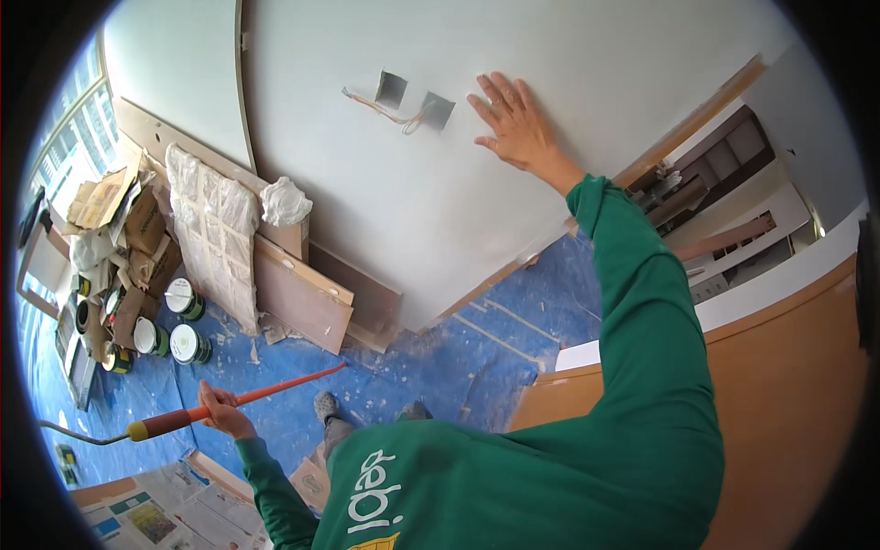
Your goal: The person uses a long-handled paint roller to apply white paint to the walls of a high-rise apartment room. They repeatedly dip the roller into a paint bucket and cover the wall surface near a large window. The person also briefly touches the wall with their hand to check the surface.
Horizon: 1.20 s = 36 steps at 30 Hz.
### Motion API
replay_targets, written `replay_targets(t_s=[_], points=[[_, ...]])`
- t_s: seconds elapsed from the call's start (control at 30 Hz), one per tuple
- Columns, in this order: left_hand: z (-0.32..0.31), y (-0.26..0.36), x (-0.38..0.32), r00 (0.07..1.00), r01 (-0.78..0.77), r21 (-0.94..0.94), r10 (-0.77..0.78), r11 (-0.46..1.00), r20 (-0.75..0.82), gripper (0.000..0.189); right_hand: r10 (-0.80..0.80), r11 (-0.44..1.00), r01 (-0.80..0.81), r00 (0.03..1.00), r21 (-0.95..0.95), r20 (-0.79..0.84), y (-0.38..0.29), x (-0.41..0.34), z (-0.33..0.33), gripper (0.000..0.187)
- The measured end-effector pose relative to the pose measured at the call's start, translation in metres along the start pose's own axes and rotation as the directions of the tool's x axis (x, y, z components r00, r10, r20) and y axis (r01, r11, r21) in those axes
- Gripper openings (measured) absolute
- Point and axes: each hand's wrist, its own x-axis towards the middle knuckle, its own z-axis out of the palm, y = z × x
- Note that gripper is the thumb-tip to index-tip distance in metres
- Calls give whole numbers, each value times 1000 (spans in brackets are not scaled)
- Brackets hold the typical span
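My left hand (223, 410) is closed around the orange extension pole (265, 392) of a paint roller. The roller's yellow-ended handle (158, 424) and bent metal rod (82, 434) point to the left rim; the roller head is not visible. With fingers spread, my right hand (512, 124) lies against or very near the pale wall (330, 158) and holds nothing. Left of its fingertips, the wall has two square cut-outs (392, 89), with loose electrical wires (385, 113) coming from one.
Blue sheeting (385, 385) covers the floor. Several paint tubs (191, 344), cardboard boxes (144, 223) and a plastic-wrapped panel (210, 234) stand at the left. Boards (302, 292) lean on the wall. An orange-brown wooden surface (777, 385) lies to my right, newspapers (172, 509) at lower left.
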Motion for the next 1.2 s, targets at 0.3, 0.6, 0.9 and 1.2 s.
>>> replay_targets(t_s=[0.3, 0.6, 0.9, 1.2], points=[[-6, 8, 2, 998, 24, -27, -25, 999, -52, 43, -109, 991, 88, 969, 102, 221, -78, -64, 50, 75], [1, 7, -2, 1000, 19, 33, -19, 999, -25, 45, -162, 936, 64, 951, 345, 264, -117, -152, 68, 72], [18, 8, -8, 995, 34, 83, -41, 996, 89, 45, 542, 821, -348, 726, 453, -424, 4, -157, -1, 61], [60, 9, -19, 984, 3, 119, -24, 993, 174, 44, 715, 687, -532, 378, 495, -587, 126, -134, -57, 71]])
